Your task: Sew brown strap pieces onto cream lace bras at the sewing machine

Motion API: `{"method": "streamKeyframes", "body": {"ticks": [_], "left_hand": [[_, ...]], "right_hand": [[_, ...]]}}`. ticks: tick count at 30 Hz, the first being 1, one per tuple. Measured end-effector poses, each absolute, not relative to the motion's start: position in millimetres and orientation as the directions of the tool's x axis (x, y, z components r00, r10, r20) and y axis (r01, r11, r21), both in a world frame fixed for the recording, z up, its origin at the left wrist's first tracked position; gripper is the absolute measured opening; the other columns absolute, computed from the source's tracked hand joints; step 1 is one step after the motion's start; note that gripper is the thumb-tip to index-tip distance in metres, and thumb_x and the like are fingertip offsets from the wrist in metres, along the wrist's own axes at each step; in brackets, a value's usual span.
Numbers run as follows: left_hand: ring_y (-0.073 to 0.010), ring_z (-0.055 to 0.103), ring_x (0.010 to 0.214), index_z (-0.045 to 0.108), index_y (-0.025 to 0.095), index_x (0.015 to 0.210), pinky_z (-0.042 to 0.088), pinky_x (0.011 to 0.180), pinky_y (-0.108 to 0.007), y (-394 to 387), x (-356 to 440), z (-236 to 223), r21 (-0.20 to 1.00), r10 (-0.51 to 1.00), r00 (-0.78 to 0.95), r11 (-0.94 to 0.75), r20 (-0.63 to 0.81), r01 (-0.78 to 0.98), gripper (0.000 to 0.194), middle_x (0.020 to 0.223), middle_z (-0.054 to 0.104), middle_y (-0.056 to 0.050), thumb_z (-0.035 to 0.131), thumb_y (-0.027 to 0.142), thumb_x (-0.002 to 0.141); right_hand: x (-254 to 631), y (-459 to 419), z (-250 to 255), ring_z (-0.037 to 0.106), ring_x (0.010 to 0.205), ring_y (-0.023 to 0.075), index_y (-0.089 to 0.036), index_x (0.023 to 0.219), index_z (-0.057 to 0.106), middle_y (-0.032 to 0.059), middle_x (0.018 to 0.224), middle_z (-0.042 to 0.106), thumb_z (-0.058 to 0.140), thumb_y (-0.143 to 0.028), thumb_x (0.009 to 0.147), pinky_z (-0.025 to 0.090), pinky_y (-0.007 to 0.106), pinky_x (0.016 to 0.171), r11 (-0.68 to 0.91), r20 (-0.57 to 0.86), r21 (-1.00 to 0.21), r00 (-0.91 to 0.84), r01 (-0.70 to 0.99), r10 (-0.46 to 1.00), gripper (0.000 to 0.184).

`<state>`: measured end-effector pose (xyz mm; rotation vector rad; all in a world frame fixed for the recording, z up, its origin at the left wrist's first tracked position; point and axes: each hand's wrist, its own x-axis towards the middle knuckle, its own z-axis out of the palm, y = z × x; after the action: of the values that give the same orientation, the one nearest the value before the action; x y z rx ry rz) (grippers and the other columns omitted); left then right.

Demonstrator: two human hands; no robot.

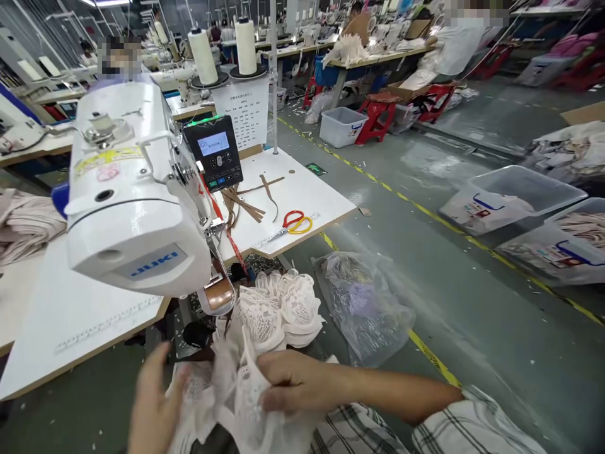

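My right hand grips a white lace bra between thumb and fingers, low in front of my lap. To its left, my left hand is raised with thumb and fingers apart, smeared by motion, and nothing shows in it. Just beyond the right hand lie more cream lace bras, bunched under the sewing machine's free end. The white JUKI sewing machine stands above the hands on the left. Part of the held bra is blurred, and its lower edge runs out of view.
Scissors with red and yellow handles and brown strips lie on the white table. A control panel stands beside the machine. On the floor are a clear plastic bag, plastic bins and a red stool. Other people sit farther back.
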<state>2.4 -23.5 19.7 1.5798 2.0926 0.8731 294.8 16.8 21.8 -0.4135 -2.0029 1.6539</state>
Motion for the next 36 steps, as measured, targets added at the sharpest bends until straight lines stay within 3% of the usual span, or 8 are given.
{"method": "streamKeyframes", "body": {"ticks": [2, 5, 10, 14, 17, 23, 28, 36], "left_hand": [[-0.0317, 0.063, 0.105, 0.071, 0.024, 0.105, 0.052, 0.092, -0.045, -22, 43, 6, 0.870, 0.965, -0.070, 0.258, -0.253, 0.420, 0.043, 0.101, 0.071, -0.010, 0.061, 0.057, 0.079], [-0.0269, 0.067, 0.086, 0.073, 0.020, 0.095, 0.054, 0.080, -0.039, -25, 93, -3, 0.861, 0.843, 0.201, 0.509, -0.499, 0.005, 0.038, 0.083, 0.070, -0.007, 0.068, 0.053, 0.077], [-0.0219, 0.066, 0.081, 0.069, 0.020, 0.095, 0.051, 0.077, -0.033, -12, 120, 11, 0.760, 0.826, 0.141, 0.559, -0.546, -0.332, 0.035, 0.081, 0.070, -0.004, 0.074, 0.048, 0.075], [-0.0263, 0.067, 0.089, 0.069, 0.021, 0.098, 0.051, 0.082, -0.037, 0, 122, 27, 0.794, 0.821, 0.010, 0.556, -0.571, -0.248, 0.043, 0.090, 0.072, -0.007, 0.068, 0.058, 0.076], [-0.0285, 0.066, 0.090, 0.071, 0.021, 0.094, 0.051, 0.082, -0.036, 3, 115, 35, 0.877, 0.872, -0.096, 0.476, -0.480, -0.062, 0.045, 0.087, 0.072, -0.007, 0.062, 0.062, 0.078], [-0.0172, 0.051, 0.062, 0.062, 0.017, 0.070, 0.040, 0.056, -0.024, 6, 97, 51, 0.885, 0.918, -0.135, 0.395, -0.372, 0.247, 0.042, 0.060, 0.052, 0.000, 0.058, 0.057, 0.082], [-0.0099, 0.032, 0.056, 0.046, 0.018, 0.063, 0.027, 0.051, -0.020, 11, 89, 64, 0.902, 0.958, -0.084, 0.285, -0.273, 0.325, 0.041, 0.058, 0.035, 0.004, 0.052, 0.049, 0.089], [-0.0133, 0.052, 0.070, 0.064, 0.017, 0.093, 0.040, 0.062, -0.020, 5, 90, 69, 0.917, 0.953, 0.006, 0.288, -0.301, 0.276, 0.024, 0.077, 0.060, 0.000, 0.056, 0.039, 0.090]], "right_hand": [[283, 22, 25, 0.047, 0.069, 0.0094, -0.015, 0.062, 0.050, -0.0008, 0.070, 0.047, 0.048, -0.054, 0.092, 0.043, 0.020, 0.067, 0.293, 0.235, -0.950, -0.858, -0.105, 0.456, 0.048], [291, 51, 24, 0.049, 0.063, 0.0074, -0.016, 0.062, 0.054, -0.0028, 0.065, 0.051, 0.054, -0.053, 0.089, 0.042, 0.017, 0.062, 0.365, 0.130, -0.931, -0.936, -0.001, 0.328, 0.046], [334, 182, 29, 0.060, 0.081, 0.0144, -0.016, 0.089, 0.065, 0.0064, 0.090, 0.066, 0.051, -0.048, 0.092, 0.045, 0.026, 0.071, 0.213, -0.065, -0.717, -0.367, 0.664, 0.928, 0.036], [346, 295, 36, 0.056, 0.108, 0.0286, -0.009, 0.096, 0.061, 0.0226, 0.113, 0.060, 0.056, -0.030, 0.090, 0.044, 0.038, 0.086, -0.041, -0.078, -0.673, -0.015, 0.738, 0.997, 0.023], [347, 334, 42, 0.057, 0.108, 0.0305, -0.008, 0.086, 0.060, 0.0218, 0.103, 0.063, 0.065, -0.016, 0.081, 0.044, 0.038, 0.089, -0.132, -0.127, -0.711, 0.059, 0.691, 0.990, 0.011], [330, 281, 37, 0.060, 0.069, 0.0092, -0.015, 0.100, 0.059, 0.0033, 0.079, 0.064, 0.051, -0.029, 0.093, 0.051, 0.020, 0.069, -0.061, -0.147, -0.906, -0.177, 0.419, 0.973, 0.017], [295, 151, 18, 0.051, 0.047, 0.0067, -0.017, 0.100, 0.063, -0.0020, 0.062, 0.058, 0.056, -0.041, 0.089, 0.044, 0.018, 0.047, -0.145, -0.151, -0.988, -0.505, 0.052, 0.850, 0.027], [262, 76, 11, 0.063, 0.071, 0.0126, -0.023, 0.099, 0.066, 0.0012, 0.083, 0.066, 0.062, -0.033, 0.087, 0.053, 0.024, 0.064, -0.030, -0.024, -1.000, -0.462, -0.006, 0.886, 0.016]]}}
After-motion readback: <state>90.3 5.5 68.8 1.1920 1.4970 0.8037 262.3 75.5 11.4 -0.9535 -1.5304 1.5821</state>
